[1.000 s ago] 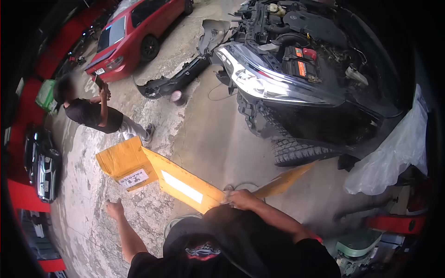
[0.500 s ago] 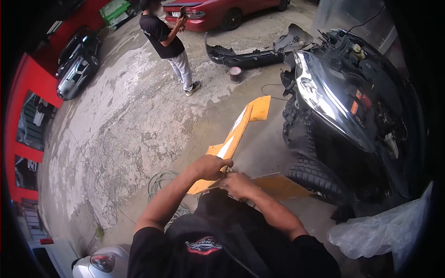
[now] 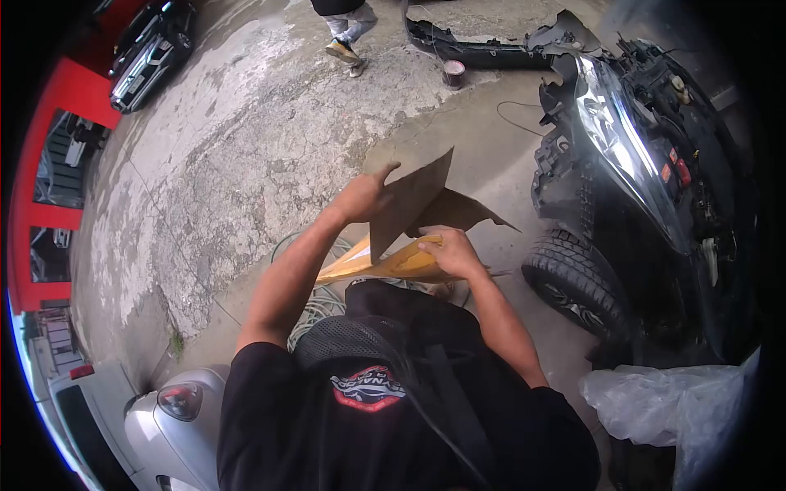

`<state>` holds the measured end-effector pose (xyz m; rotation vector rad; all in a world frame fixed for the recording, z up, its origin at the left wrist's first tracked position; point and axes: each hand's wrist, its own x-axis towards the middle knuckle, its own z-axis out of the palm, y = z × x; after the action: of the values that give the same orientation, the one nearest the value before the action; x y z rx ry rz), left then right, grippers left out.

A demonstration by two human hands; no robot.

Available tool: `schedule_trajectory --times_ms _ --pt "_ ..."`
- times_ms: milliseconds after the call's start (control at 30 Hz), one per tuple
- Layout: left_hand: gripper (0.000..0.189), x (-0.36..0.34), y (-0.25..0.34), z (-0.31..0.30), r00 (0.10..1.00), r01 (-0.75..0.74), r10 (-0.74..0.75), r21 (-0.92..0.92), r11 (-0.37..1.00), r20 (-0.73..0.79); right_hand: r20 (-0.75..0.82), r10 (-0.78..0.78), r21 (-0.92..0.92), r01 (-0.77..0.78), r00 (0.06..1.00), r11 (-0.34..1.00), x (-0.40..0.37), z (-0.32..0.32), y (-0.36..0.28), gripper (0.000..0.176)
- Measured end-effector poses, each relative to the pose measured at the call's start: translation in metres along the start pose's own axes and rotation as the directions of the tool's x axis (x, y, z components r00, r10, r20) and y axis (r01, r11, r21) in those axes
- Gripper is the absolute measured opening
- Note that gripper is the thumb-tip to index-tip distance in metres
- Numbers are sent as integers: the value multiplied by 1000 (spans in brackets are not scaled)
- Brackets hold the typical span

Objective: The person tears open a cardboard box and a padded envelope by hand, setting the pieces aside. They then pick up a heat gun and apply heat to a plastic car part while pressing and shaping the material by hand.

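My left hand [image 3: 364,195] is closed on the left edge of a folded brown cardboard sheet [image 3: 413,192], its thumb raised along the upper edge. A second brown flap [image 3: 463,213] spreads to the right behind it. Below, my right hand [image 3: 450,252] pinches a piece of cardboard with a glossy yellow face [image 3: 401,260]. The yellow face shows a white patch at its left. Both pieces overlap in front of my chest, and where they join is hidden.
To the right stands a dark car with its front stripped, showing a headlight [image 3: 614,131] and a tyre [image 3: 573,282]. Clear plastic sheeting [image 3: 647,401] hangs below it. A coiled hose [image 3: 315,307] lies by my feet. Ahead are a detached bumper [image 3: 483,53], a can [image 3: 453,74] and another person's legs [image 3: 348,33].
The cardboard has turned from its yellow face to show its brown side. My left hand has risen, and my right hand has moved up and right. The other person has stepped.
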<state>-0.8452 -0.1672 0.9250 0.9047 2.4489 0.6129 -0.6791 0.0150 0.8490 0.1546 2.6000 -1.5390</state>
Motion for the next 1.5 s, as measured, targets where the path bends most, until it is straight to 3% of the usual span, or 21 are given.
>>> schedule_trajectory --times_ms 33,100,133,200,233,367,433,567,700,867,900,967,1000,1033,1100,1167,1300,1333,1400,1433,1500 --pt "57 -8 -11 -8 1000 -2 2 -8 1000 8 6 91 10 -91 996 996 6 -9 -10 32" --pt "47 -25 -35 -19 969 -134 114 -78 988 -221 108 274 43 -280 956 959 22 -18 -8 34" --pt "47 -33 -44 -26 970 -132 110 -87 987 -216 88 265 33 -269 960 963 30 -19 -2 34" --pt "36 -52 -65 -41 965 -85 -14 -360 929 -263 80 324 81 -330 943 941 47 -17 1 33" --pt "36 -61 -77 -45 964 -82 -22 -375 923 -264 63 369 126 -374 927 919 58 -15 -2 33" --pt "28 -86 -117 -70 920 -162 -24 -435 886 -391 73 325 97 -331 943 939 109 -5 -32 32" --pt "25 -98 -131 -86 913 -117 -133 -560 820 -386 88 402 93 -409 911 908 130 -7 -55 31" --pt "23 -110 -155 -112 892 -132 -147 -558 819 -427 121 280 114 -293 952 949 167 4 -75 32" --pt "23 -109 -175 -133 852 -143 -169 -530 836 -495 90 285 36 -289 954 957 209 14 -98 33" --pt "24 -95 -188 -153 768 -169 -166 -446 879 -619 171 265 139 -290 949 947 272 9 -109 35" --pt "24 -91 -188 -158 752 -168 -177 -445 879 -635 176 246 137 -271 953 953 286 11 -113 35" --pt "25 -75 -182 -174 716 -178 -151 -388 904 -682 289 113 -197 -56 951 979 321 17 -128 39" --pt "25 -63 -180 -176 707 -184 -133 -362 914 -695 193 -1 -322 65 981 945 331 26 -137 43" --pt "24 -50 -179 -181 698 -187 -113 -331 925 -708 109 -132 -445 167 985 880 338 43 -146 48" --pt "24 -15 -186 -182 629 -193 -102 -282 940 -771 140 -538 -678 477 831 560 350 69 -165 59" --pt "22 16 -185 -192 616 -142 -229 -393 908 -754 302 -519 -456 600 799 658 353 90 -176 60" --pt "21 71 -198 -220 525 -225 -220 -383 896 -822 409 -585 -324 710 701 625 382 95 -175 58" --pt "21 81 -202 -228 499 -222 -291 -445 868 -816 347 -654 -248 738 672 627 389 87 -179 50" --pt "22 92 -206 -236 488 -206 -367 -513 833 -792 434 -571 -296 709 697 641 407 82 -178 46" --pt "22 101 -208 -242 491 -220 -350 -502 836 -798 522 -503 -349 710 689 611 424 79 -180 42" --pt "22 112 -213 -250 551 -152 -222 -358 921 -805 520 -517 -360 724 679 589 456 84 -169 40"
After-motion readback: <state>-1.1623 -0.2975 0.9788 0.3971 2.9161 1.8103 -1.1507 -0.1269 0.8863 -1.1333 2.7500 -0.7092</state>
